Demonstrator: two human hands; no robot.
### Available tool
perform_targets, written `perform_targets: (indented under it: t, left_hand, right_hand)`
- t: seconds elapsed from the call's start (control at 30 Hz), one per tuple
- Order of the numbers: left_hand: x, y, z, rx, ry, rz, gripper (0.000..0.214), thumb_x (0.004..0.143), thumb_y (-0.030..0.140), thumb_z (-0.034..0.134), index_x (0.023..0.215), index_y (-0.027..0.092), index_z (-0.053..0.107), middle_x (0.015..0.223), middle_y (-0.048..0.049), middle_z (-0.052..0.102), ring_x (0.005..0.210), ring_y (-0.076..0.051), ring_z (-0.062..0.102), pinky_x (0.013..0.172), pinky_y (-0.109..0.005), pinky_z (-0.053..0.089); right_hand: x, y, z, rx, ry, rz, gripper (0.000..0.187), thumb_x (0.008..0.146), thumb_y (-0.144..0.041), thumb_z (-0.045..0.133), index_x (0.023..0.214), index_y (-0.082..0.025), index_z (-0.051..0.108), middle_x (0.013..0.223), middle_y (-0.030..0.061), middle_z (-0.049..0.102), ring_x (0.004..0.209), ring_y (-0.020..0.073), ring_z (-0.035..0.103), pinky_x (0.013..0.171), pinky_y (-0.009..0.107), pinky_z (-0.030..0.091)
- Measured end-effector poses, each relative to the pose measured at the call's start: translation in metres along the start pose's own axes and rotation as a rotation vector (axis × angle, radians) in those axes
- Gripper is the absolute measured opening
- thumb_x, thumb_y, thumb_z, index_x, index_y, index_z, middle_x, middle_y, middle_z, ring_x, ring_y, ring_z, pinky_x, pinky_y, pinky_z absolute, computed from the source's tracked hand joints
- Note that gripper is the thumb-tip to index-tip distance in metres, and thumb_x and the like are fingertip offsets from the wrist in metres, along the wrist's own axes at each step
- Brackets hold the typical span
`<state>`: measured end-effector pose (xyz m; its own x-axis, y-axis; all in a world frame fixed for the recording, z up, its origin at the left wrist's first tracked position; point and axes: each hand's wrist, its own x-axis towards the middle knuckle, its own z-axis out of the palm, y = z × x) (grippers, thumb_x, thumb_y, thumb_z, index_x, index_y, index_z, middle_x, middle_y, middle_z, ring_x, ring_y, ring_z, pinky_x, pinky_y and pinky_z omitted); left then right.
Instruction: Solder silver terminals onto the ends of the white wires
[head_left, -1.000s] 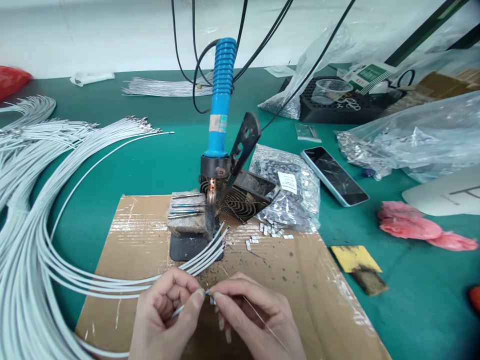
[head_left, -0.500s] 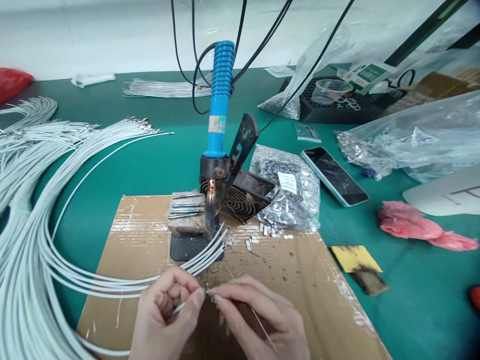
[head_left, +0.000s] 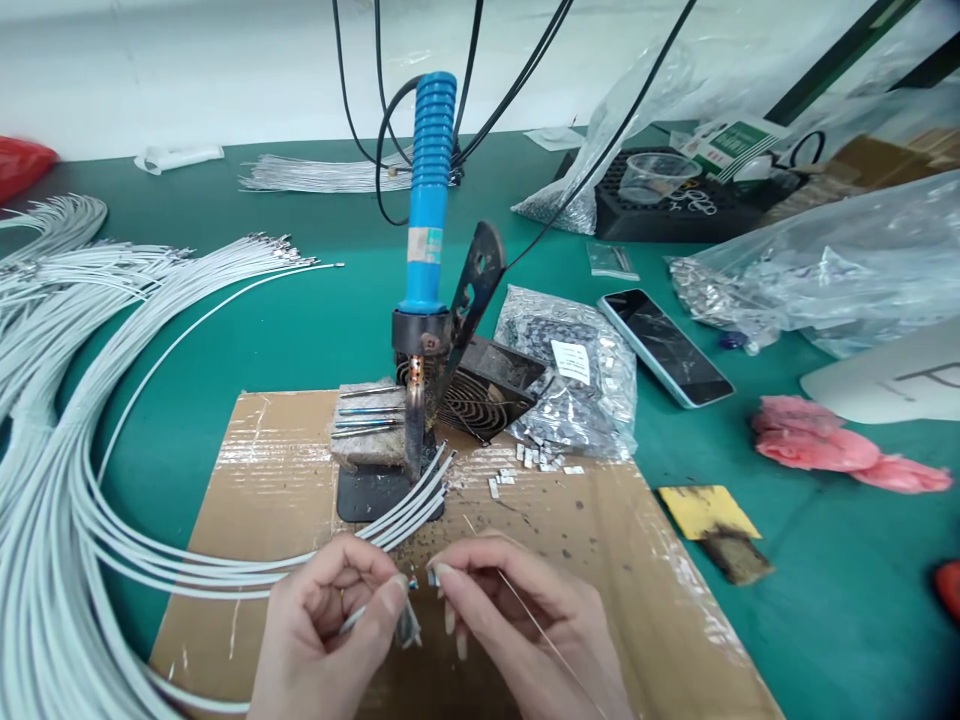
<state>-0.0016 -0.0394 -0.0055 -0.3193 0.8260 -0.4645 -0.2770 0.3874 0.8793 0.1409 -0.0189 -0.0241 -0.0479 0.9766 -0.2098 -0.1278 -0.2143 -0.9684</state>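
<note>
My left hand (head_left: pixel 337 625) is closed in a pinch on a white cable (head_left: pixel 354 619), its end at my fingertips. Opposite it, my right hand (head_left: pixel 517 610) pinches a small shiny piece (head_left: pixel 433 577), too small to make out clearly. A thin solder wire (head_left: pixel 541 632) runs through the right hand's fingers. A narrow gap parts the two hands. Just beyond them, several white cable ends (head_left: pixel 416 508) rest by the base of a stand. That stand holds a blue-handled soldering iron (head_left: pixel 426 240) upright, its tip downward.
Brown cardboard (head_left: pixel 255 440) lies under the hands. Small metal pieces (head_left: pixel 529 457) are scattered near a plastic bag (head_left: pixel 574 370). A small fan (head_left: pixel 484 395) sits behind the iron. Right are a phone (head_left: pixel 667 347), a yellow sponge (head_left: pixel 709 512) and pink cloth (head_left: pixel 840 445); bundled cables (head_left: pixel 45 500) fill the left.
My fingertips, which met at the cable end, have come slightly apart. The right hand has drawn back a little with the small piece. The whole view has shifted slightly.
</note>
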Motion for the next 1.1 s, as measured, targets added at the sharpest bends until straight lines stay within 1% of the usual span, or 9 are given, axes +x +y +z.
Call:
perform_targets:
  t: [0.07, 0.13, 0.27, 0.43, 0.53, 0.73, 0.97, 1.03, 1.1]
  left_hand:
    - [0.000, -0.002, -0.001, -0.016, -0.023, 0.038, 0.026, 0.059, 0.027, 0.095, 0.058, 0.016, 0.072, 0.064, 0.0001, 0.066, 0.047, -0.005, 0.040, 0.045, -0.015, 0.028]
    - [0.001, -0.004, -0.002, -0.026, -0.035, 0.057, 0.024, 0.061, 0.027, 0.094, 0.058, 0.017, 0.072, 0.072, -0.0019, 0.070, 0.049, -0.005, 0.043, 0.044, -0.015, 0.029]
    - [0.001, -0.007, -0.002, 0.009, -0.030, 0.074, 0.023, 0.065, 0.026, 0.091, 0.058, 0.017, 0.071, 0.066, -0.0019, 0.070, 0.048, -0.006, 0.044, 0.045, -0.015, 0.032]
    - [-0.001, -0.011, -0.002, 0.030, -0.022, 0.116, 0.021, 0.069, 0.025, 0.086, 0.059, 0.018, 0.069, 0.070, -0.0018, 0.071, 0.052, -0.008, 0.049, 0.047, -0.014, 0.036]
    - [-0.002, -0.013, -0.002, 0.050, -0.017, 0.131, 0.019, 0.072, 0.025, 0.083, 0.059, 0.019, 0.070, 0.069, -0.0018, 0.071, 0.054, -0.009, 0.051, 0.046, -0.013, 0.035]
    - [-0.003, -0.012, -0.003, 0.086, 0.002, 0.133, 0.020, 0.070, 0.023, 0.083, 0.057, 0.019, 0.068, 0.070, -0.0013, 0.070, 0.054, -0.008, 0.052, 0.050, -0.013, 0.039]
    - [-0.003, -0.012, -0.002, 0.057, -0.003, 0.116, 0.020, 0.070, 0.024, 0.082, 0.057, 0.019, 0.068, 0.070, -0.0023, 0.070, 0.059, -0.010, 0.057, 0.046, -0.011, 0.035]
    - [-0.003, -0.010, 0.000, 0.052, 0.003, 0.111, 0.020, 0.068, 0.022, 0.083, 0.056, 0.019, 0.068, 0.070, -0.0022, 0.071, 0.060, -0.010, 0.059, 0.045, -0.010, 0.033]
    - [-0.003, -0.008, 0.002, 0.047, 0.005, 0.107, 0.019, 0.065, 0.018, 0.084, 0.056, 0.019, 0.068, 0.069, -0.0012, 0.071, 0.057, -0.008, 0.057, 0.045, -0.009, 0.034]
  right_hand:
    - [0.000, -0.002, 0.002, 0.023, -0.033, 0.016, 0.010, 0.082, -0.025, 0.080, 0.072, -0.023, 0.080, 0.067, -0.0007, 0.064, 0.054, 0.0093, 0.054, 0.049, 0.017, 0.043]
    - [0.001, -0.004, 0.002, 0.013, -0.060, 0.011, 0.011, 0.083, -0.024, 0.079, 0.071, -0.023, 0.080, 0.067, -0.0013, 0.063, 0.055, 0.0090, 0.053, 0.050, 0.017, 0.043]
    - [0.002, -0.005, 0.001, -0.058, -0.091, -0.035, 0.013, 0.084, -0.022, 0.077, 0.071, -0.023, 0.079, 0.067, -0.0010, 0.063, 0.058, 0.0105, 0.052, 0.053, 0.019, 0.042]
    - [0.003, -0.004, -0.001, -0.099, -0.102, -0.042, 0.013, 0.084, -0.023, 0.077, 0.072, -0.024, 0.079, 0.068, -0.0012, 0.064, 0.060, 0.0116, 0.053, 0.055, 0.019, 0.043]
    - [0.003, -0.003, -0.002, -0.106, -0.112, -0.047, 0.014, 0.085, -0.023, 0.077, 0.071, -0.025, 0.079, 0.067, -0.0017, 0.063, 0.059, 0.0116, 0.052, 0.056, 0.020, 0.044]
    - [0.002, -0.002, -0.003, -0.099, -0.132, -0.040, 0.012, 0.084, -0.023, 0.077, 0.072, -0.025, 0.080, 0.068, -0.0018, 0.063, 0.060, 0.0115, 0.053, 0.057, 0.019, 0.044]
    - [0.003, -0.003, -0.004, -0.101, -0.161, -0.042, 0.012, 0.086, -0.022, 0.075, 0.074, -0.025, 0.079, 0.069, -0.0026, 0.063, 0.061, 0.0114, 0.053, 0.059, 0.020, 0.044]
    - [0.003, -0.004, -0.003, -0.119, -0.159, -0.055, 0.012, 0.086, -0.022, 0.075, 0.074, -0.025, 0.078, 0.068, -0.0031, 0.063, 0.061, 0.0112, 0.053, 0.059, 0.019, 0.045]
    - [0.002, -0.004, -0.003, -0.149, -0.141, -0.085, 0.012, 0.086, -0.022, 0.075, 0.075, -0.026, 0.077, 0.069, -0.0031, 0.063, 0.061, 0.0114, 0.054, 0.061, 0.019, 0.046]
